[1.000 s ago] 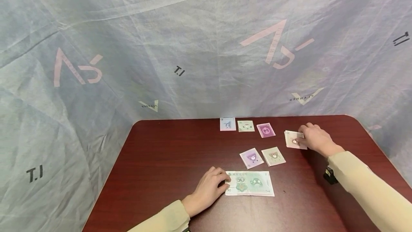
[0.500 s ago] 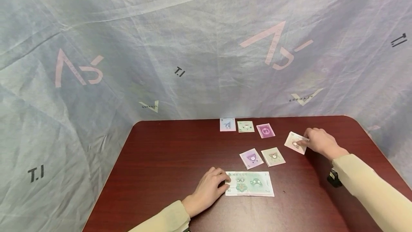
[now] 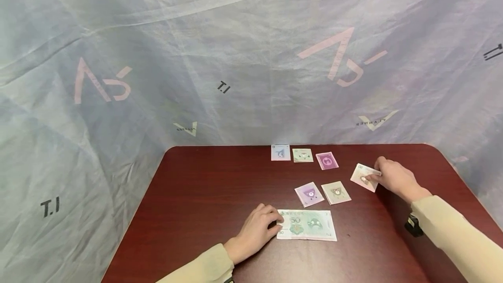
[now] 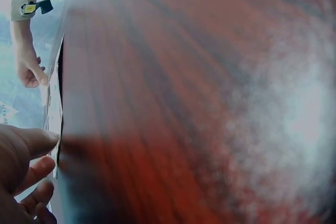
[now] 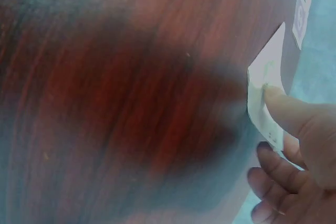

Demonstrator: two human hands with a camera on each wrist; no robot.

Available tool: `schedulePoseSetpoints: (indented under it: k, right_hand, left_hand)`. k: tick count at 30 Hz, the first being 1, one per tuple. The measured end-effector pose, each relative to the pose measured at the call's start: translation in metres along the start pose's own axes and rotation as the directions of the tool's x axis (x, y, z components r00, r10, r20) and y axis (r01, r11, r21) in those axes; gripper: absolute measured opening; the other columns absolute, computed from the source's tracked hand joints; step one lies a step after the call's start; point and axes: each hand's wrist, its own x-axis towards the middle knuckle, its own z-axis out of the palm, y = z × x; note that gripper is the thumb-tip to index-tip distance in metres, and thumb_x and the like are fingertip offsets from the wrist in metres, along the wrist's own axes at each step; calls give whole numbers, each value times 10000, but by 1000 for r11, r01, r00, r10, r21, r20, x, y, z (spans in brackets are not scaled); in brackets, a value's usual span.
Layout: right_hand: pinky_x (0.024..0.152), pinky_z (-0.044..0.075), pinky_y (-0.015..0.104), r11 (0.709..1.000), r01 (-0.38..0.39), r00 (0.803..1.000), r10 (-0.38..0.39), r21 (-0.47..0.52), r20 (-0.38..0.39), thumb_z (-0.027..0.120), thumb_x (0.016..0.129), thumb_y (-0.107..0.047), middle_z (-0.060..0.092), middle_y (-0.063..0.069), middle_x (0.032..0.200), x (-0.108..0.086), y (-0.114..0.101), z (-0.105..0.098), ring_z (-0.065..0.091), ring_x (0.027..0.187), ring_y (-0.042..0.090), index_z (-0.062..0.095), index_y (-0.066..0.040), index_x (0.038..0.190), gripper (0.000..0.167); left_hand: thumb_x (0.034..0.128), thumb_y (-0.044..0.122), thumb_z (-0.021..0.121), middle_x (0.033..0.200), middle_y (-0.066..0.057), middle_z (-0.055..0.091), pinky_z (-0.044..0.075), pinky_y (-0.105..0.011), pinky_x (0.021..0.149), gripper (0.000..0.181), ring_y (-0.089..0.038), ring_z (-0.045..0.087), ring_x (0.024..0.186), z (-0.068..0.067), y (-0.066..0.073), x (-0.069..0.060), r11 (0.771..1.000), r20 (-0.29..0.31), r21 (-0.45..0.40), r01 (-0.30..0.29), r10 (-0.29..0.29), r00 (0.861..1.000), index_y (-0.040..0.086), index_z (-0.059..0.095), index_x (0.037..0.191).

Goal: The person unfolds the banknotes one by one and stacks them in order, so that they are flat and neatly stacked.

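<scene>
My right hand [image 3: 398,179] pinches a small square brownish play banknote [image 3: 363,178], possibly a stack, marked 20, with the thumb on its printed face. In the right wrist view the thumb lies over the pale note [image 5: 266,72], whose near edge is tilted up off the table. My left hand [image 3: 257,229] rests by a long green 50 play banknote [image 3: 310,225], its thumb and fingertips touching the note's left end, fingers relaxed. The left wrist view shows that note [image 4: 55,106] nearly edge-on beside the thumb.
Between the hands lie a purple folded note [image 3: 309,194] and an olive one [image 3: 336,192]. Along the back edge are a blue note [image 3: 280,153], a green note [image 3: 302,155] and a magenta note [image 3: 327,160]. A grey cloth [image 3: 235,112] hangs behind the dark red table [image 3: 204,187].
The right hand has turned the brownish note askew and drawn it slightly right and toward me. The left hand and the 50 note hold their places.
</scene>
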Motion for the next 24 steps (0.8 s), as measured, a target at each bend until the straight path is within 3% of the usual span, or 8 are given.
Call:
schedulePoseSetpoints:
  k: [5,11,17,24]
  right_hand:
    - [548,457,442,998,39,996,-42,-42,-80,817,870,-158,580,79,762,-2,-1,3,566,675,256,566,-37,885,278]
    - [567,472,486,998,57,992,-61,-35,-112,742,896,-72,618,94,778,-4,0,8,590,704,295,574,-34,897,172]
    - [602,499,536,1000,19,991,-19,-3,-129,715,899,-54,655,132,807,-8,5,10,641,741,336,610,34,1034,192]
    - [594,490,562,998,-38,989,45,51,-141,702,913,-64,693,156,799,-15,6,10,646,708,360,670,43,1000,142]
  left_hand:
    - [903,141,811,1002,51,714,469,-211,789,93,-108,566,883,0,-3,2,1000,0,1,4,-4,1000,174,803,990]
    - [907,164,810,1011,79,714,459,-180,784,98,-86,564,885,3,-6,1,1000,2,10,12,-12,1000,203,806,997]
    - [908,154,813,1011,78,714,458,-183,781,103,-87,565,881,4,-4,-1,1000,-8,3,9,-9,1000,191,808,1004]
    - [920,155,801,1021,75,715,455,-180,787,98,-89,566,890,8,-4,-3,1000,-10,9,6,-6,1000,183,805,1013]
